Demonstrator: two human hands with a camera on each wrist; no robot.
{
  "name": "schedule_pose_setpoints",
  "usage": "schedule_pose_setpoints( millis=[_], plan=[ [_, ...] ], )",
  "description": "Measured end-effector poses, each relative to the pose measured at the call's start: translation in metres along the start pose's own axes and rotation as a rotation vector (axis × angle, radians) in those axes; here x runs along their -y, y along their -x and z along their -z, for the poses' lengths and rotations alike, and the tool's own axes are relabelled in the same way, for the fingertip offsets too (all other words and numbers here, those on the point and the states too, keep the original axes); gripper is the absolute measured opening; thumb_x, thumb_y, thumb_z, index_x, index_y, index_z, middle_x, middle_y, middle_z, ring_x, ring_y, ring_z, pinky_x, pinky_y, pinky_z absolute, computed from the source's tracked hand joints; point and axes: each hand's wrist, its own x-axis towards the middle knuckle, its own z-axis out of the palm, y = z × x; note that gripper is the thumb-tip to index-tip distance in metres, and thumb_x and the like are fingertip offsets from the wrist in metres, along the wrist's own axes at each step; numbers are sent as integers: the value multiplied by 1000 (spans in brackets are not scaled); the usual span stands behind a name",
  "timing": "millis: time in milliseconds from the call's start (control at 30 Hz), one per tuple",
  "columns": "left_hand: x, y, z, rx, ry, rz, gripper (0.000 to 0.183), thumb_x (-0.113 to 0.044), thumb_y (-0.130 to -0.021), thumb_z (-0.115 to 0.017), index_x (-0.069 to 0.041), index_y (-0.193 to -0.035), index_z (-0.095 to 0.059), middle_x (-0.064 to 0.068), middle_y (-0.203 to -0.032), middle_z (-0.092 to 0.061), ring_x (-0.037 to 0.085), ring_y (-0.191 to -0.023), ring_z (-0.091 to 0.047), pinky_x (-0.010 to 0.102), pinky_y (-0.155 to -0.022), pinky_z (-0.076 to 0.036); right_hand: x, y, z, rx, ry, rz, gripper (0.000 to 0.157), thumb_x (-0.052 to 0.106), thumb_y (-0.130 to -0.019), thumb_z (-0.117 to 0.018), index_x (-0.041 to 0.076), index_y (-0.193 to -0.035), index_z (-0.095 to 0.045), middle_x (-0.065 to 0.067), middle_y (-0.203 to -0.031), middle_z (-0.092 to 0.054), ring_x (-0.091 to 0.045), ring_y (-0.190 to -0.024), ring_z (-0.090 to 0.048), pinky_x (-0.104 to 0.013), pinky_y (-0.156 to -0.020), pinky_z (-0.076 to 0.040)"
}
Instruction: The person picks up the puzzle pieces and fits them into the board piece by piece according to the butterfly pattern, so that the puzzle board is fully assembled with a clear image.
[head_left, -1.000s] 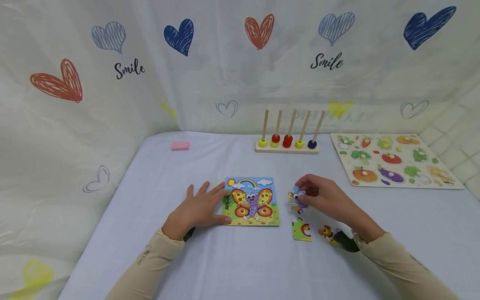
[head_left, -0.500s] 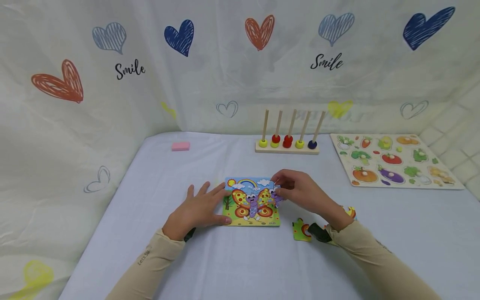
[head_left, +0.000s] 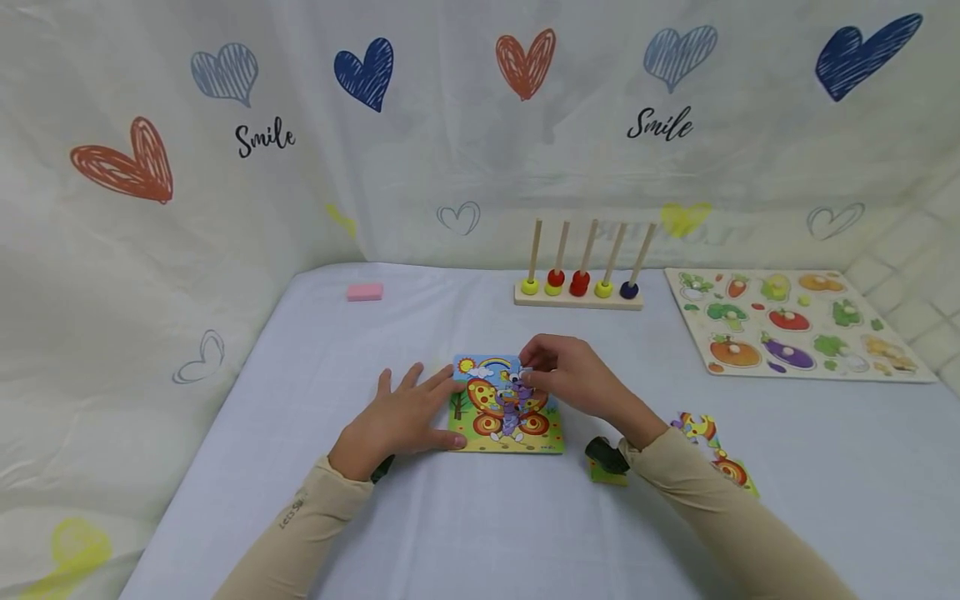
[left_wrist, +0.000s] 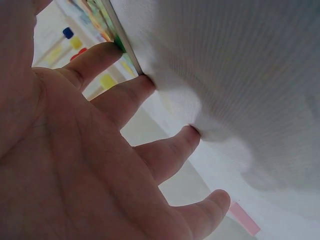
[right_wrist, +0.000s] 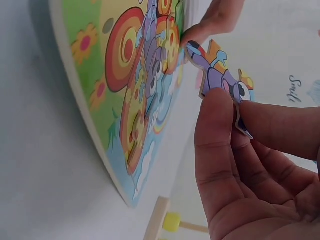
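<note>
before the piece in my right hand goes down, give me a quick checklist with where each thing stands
1. Right hand pinching the butterfly piece: ok
2. Its printed side showing in the head view: ok
3. Left hand touching the left edge of the puzzle board: ok
4. Butterfly piece lined up with its place: cannot tell
5. Green loose piece in full view: not ok, the black wrist device covers part of it
</note>
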Motion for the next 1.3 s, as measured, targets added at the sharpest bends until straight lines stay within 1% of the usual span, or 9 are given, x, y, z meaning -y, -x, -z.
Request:
schedule_pose_setpoints(
  millis=[200,333,467,567,700,833,1000,1133,1300],
  plan=[
    [1,1,0,-9,7,-6,79,-57,-94,-78,-24,-160,-49,2,-175,-31,46,-159,-20,79,-119,-10,3,-5,-5,14,-14,-3,6,-1,-99,-73,0,-102,-68,-8,-95,-71,-24,-84,-67,-38,-75,-62],
    [1,1,0,-7,12,-4,79,-57,-94,-79,-24,-160,-50,2,-175,-31,46,-159,-20,79,-119,-9,5,-7,-8,17,-16,-10,5,0,-100,-71,0,-102,-66,-9,-96,-71,-25,-83,-67,-38,-74,-61],
    [1,0,-1,-6,9,-2,79,-57,-94,-78,-25,-160,-49,1,-175,-30,46,-159,-19,79,-119,-9,5,-9,-12,12,-21,-16,4,1,-102,-70,0,-102,-67,-10,-97,-71,-28,-80,-70,-39,-69,-61],
    [1,0,-1,-5,10,-2,79,-57,-94,-78,-25,-160,-49,1,-175,-30,46,-159,-20,79,-119,-9,4,-11,-14,8,-1,-25,5,4,-102,-71,1,-101,-67,-9,-93,-71,-28,-73,-69,-38,-64,-60],
    [0,0,0,-2,13,-1,79,-57,-94,-78,-24,-160,-49,1,-175,-30,46,-159,-19,79,-119,-9,1,-15,-17,24,20,-66,8,7,-101,-72,1,-100,-67,-8,-86,-71,-25,-65,-68,-36,-60,-60],
    [0,1,1,1,11,0,79,-56,-94,-79,-23,-160,-50,2,-175,-31,47,-159,-20,79,-119,-10,-1,-18,-18,55,7,-101,10,6,-101,-72,-1,-99,-66,-8,-79,-71,-23,-63,-70,-35,-59,-61],
    [0,1,1,6,9,3,79,-57,-95,-78,-24,-160,-49,1,-175,-29,46,-159,-19,79,-119,-9,-2,-21,-20,80,2,-121,9,5,-101,-72,-1,-96,-67,-7,-75,-71,-21,-60,-70,-33,-58,-61],
    [-1,2,1,2,4,1,80,-57,-95,-78,-23,-161,-49,2,-175,-30,46,-159,-20,79,-119,-10,-3,-23,-23,91,45,-118,10,6,-100,-72,1,-94,-67,-6,-73,-71,-18,-57,-68,-31,-55,-58],
    [-1,2,1,-2,2,0,80,-57,-95,-77,-23,-161,-49,2,-175,-30,46,-159,-20,79,-119,-11,-2,-26,-25,85,139,-109,11,9,-99,-74,3,-90,-69,-4,-73,-67,-16,-57,-61,-28,-54,-51]
  ],
)
